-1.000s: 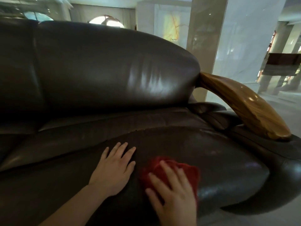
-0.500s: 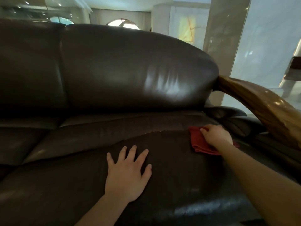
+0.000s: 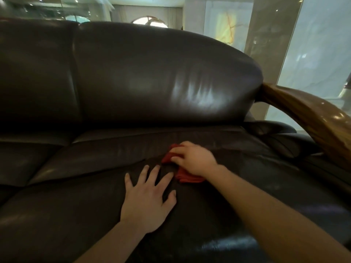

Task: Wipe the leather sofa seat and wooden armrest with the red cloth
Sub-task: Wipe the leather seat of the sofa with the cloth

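The red cloth point(image 3: 171, 158) is pressed on the sofa seat point(image 3: 247, 196) by the right hand point(image 3: 193, 158), fingers point(image 3: 175, 159) grasping it; the left hand point(image 3: 147, 204) is laid flat, fingers released.

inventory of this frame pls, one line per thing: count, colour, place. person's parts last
sofa seat: 1, dark brown leather, fills the lower frame.
sofa backrest: 1 cushion, dark brown leather, behind the seat; part of a second cushion at far left.
wooden armrest: 1, glossy brown, right edge, curving down from the backrest.
red cloth: 1, red, bunched on the seat near its back, under the right hand.
pillar: 1, pale stone, behind the sofa at upper right.
arched window: 1, bright, far background above the backrest.
left hand: 1, flat on the seat, fingers spread, just left of the cloth.
right hand: 1, pressed on the cloth.
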